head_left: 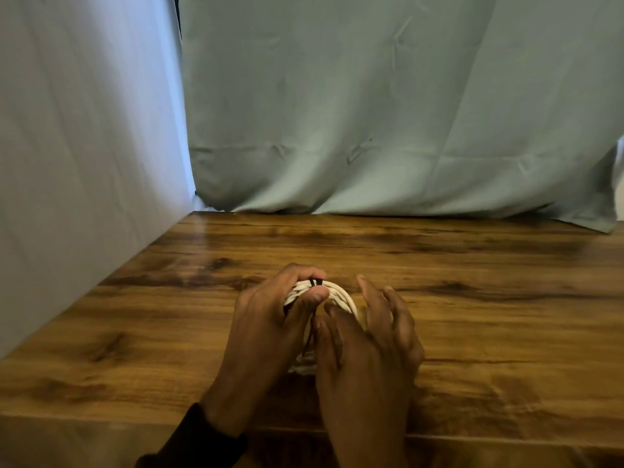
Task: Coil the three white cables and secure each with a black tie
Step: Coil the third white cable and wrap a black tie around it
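Both hands (324, 332) round coiled white cable (341, 297) — black tie (315, 282) across it

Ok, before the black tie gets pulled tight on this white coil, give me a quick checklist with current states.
1. Coiled white cable gathered into loops: ok.
2. Left hand pinching the coil at its far edge: ok.
3. Thin black tie wrapped over the loops there: ok.
4. Tie's loose end held by right hand: cannot tell, fingers hide it.
5. Coil resting on the brown wooden table: cannot tell.
6. Other two cables within reach: not ok, none in view.
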